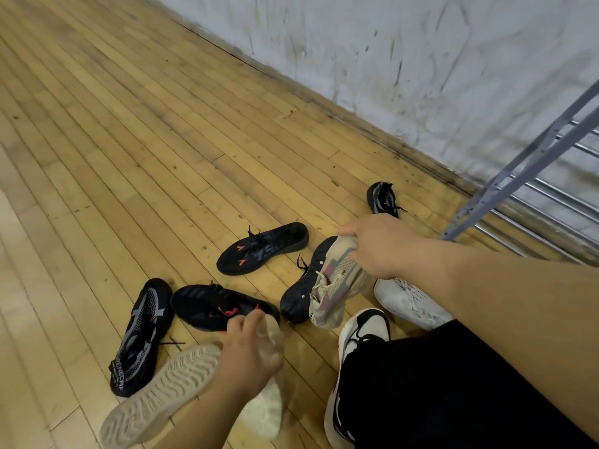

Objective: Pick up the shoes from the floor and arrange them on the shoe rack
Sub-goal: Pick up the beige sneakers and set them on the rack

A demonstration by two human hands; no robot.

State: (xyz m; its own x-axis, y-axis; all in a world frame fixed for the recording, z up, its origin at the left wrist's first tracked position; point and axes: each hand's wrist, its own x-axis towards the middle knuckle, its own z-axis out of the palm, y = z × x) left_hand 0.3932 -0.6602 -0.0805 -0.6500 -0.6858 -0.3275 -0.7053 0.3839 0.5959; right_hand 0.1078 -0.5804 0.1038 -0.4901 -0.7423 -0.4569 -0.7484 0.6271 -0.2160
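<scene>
Nearest, the left grip [249, 348] clasps a cream knit shoe with a pale ribbed sole [155, 393], its sole turned upward. Further right, the right grip [379, 244] clutches a beige mesh sneaker with a black sole [337, 286]. Around them, a white knit shoe [408, 299] and four black trainers [207, 306] lie scattered on the wooden plank floor [129, 157]. Far right, the grey metal shoe rack [525, 163] shows only rails in its visible part, so arranging seems barely begun.
</scene>
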